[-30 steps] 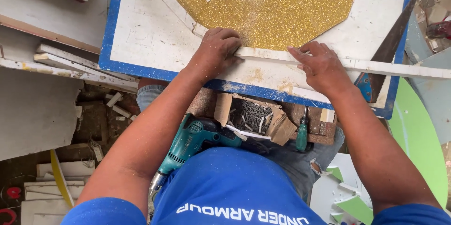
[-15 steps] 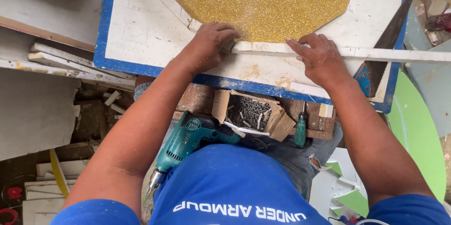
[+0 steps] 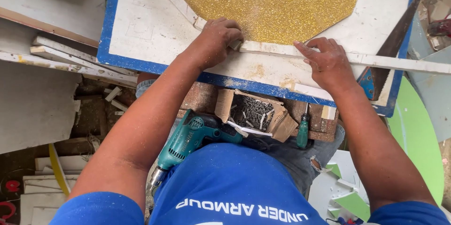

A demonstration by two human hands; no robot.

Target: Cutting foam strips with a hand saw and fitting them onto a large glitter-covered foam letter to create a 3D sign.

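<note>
A long thin white strip [image 3: 347,57] lies along the lower edge of the gold glitter sheet [image 3: 282,4] on the blue-rimmed white board [image 3: 141,27]. The left hand [image 3: 216,42] curls around the strip's end; the right hand [image 3: 329,63] presses flat on it. Below the board, an open cardboard box [image 3: 225,103] holds dark screws [image 3: 251,111].

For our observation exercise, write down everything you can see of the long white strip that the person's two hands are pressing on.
The long white strip is thin, flat and straight, apparently painted wood or foam board. It lies on the blue-edged white board along the lower edge of the gold glitter shape, running past the board's right side. The left hand grips its left end; the right hand presses its middle. A handsaw crosses it.
</note>
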